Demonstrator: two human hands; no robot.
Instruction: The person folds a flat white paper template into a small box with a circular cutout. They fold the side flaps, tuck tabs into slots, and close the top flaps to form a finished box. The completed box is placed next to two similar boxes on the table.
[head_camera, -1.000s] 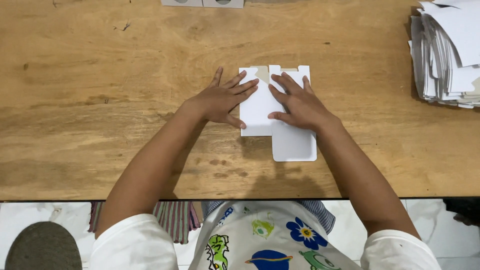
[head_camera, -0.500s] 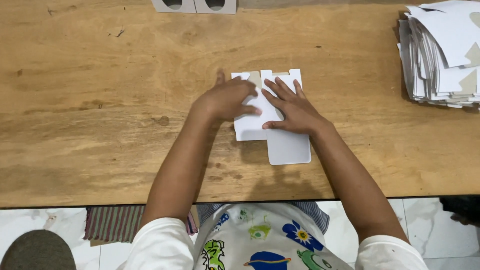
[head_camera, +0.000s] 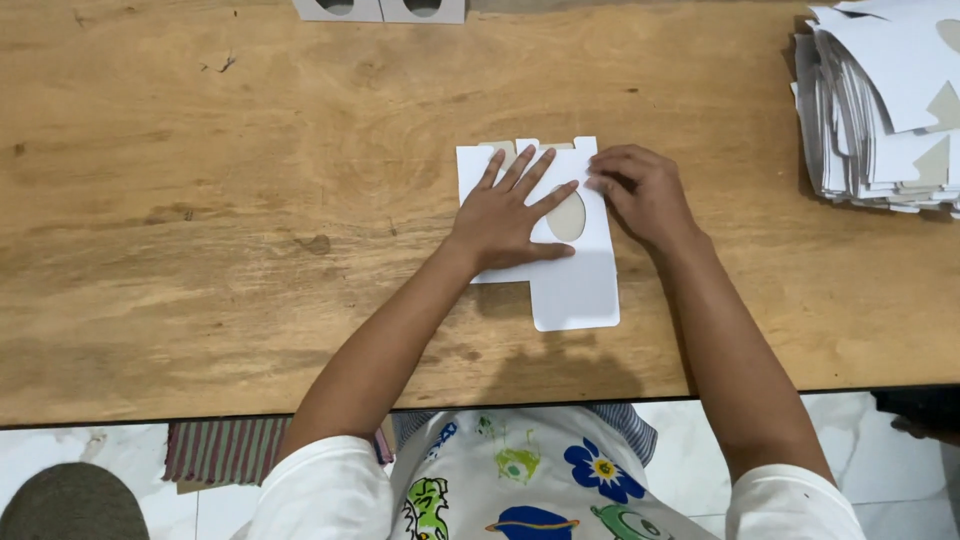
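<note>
Both hands (head_camera: 505, 215) (head_camera: 640, 190) on white card blank (head_camera: 575, 290) — seemingly flat

The bench (head_camera: 200, 250) lies bare wood across its whole left half, so a hand can pass freely there, and also along the near edge below the flat white card (head_camera: 570, 285). To the right, a stack of white sheets (head_camera: 880, 110) blocks the far corner, with an open strip of wood between it and the right hand (head_camera: 645, 195). At the far edge, two small white boxes (head_camera: 380, 8) stand well apart from the left hand (head_camera: 510, 215).
</note>
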